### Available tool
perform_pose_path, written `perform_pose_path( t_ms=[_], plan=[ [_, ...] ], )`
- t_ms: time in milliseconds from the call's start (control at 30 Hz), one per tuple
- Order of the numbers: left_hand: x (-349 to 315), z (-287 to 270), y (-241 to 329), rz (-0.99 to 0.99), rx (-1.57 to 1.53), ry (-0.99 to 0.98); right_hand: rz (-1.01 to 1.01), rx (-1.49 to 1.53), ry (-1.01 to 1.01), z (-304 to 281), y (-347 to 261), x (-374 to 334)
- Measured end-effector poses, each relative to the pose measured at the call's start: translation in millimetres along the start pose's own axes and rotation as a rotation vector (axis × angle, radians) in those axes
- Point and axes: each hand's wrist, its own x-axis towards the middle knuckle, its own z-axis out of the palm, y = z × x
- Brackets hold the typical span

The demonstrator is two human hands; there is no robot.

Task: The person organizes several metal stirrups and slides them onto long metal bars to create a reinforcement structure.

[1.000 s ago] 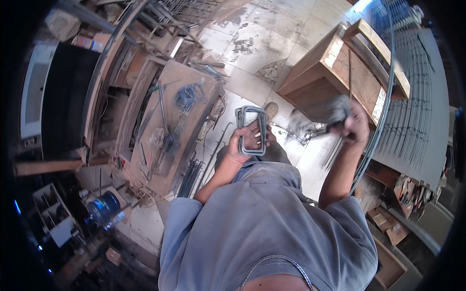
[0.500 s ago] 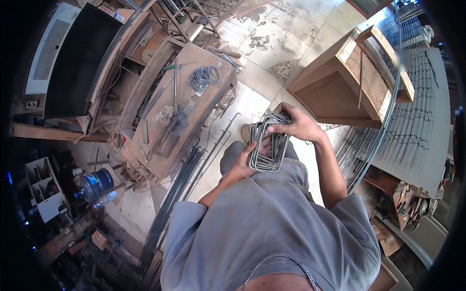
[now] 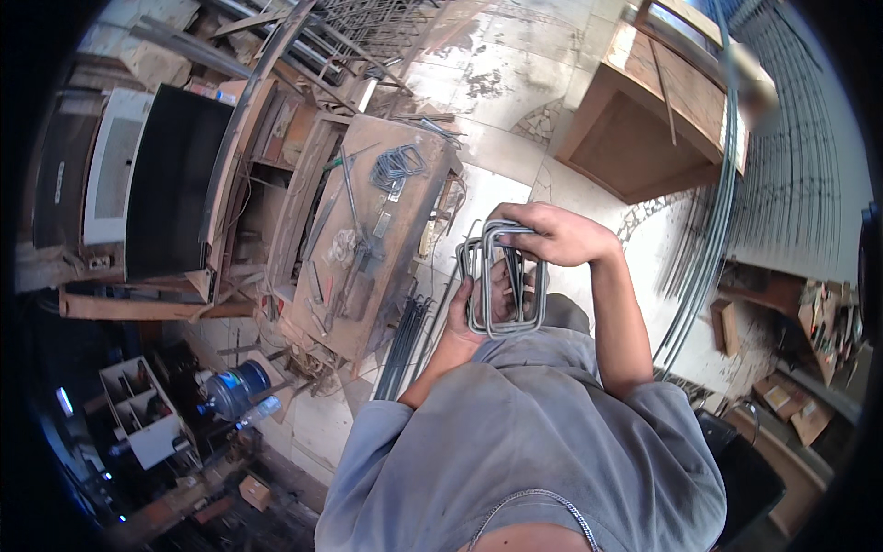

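Observation:
A bundle of rectangular steel rebar stirrups (image 3: pixel 511 329) is held upright in front of my waist, between both hands. My left hand (image 3: pixel 463 311) grips its left side; some of its fingers show through the loops. At the top, my right hand (image 3: pixel 557 235) is closed over the upper bars, its fingertips curled round them. One or two stirrups at the left stand slightly apart from the rest. To the left, a further heap of stirrups (image 3: pixel 397 167) lies on a wooden workbench (image 3: pixel 409 134).
Metal rods (image 3: pixel 403 342) lie beside the bench. At right is a wooden box frame (image 3: pixel 639 138), with long rods (image 3: pixel 706 241) running past it. A blue water jug (image 3: pixel 237 388) lies at lower left, near a white divided box (image 3: pixel 152 419).
My view has shifted, so the surroundings sit differently. The stirrups are turned more face-on and fanned apart at the left. My right hand has moved across their top, its fingers now over the bars.

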Motion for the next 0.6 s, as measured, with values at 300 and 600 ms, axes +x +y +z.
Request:
perform_pose_path(
  t_ms=[300,600],
  plan=[
    [-35,-11,-24,-0.084,-0.048,0.003,0.05,-0.45,0.479,88,7,-37],
    [-104,-29,-16,-0.259,-0.141,-0.05,0.293,-0.026,0.726,179,-5,-40]
  ],
)
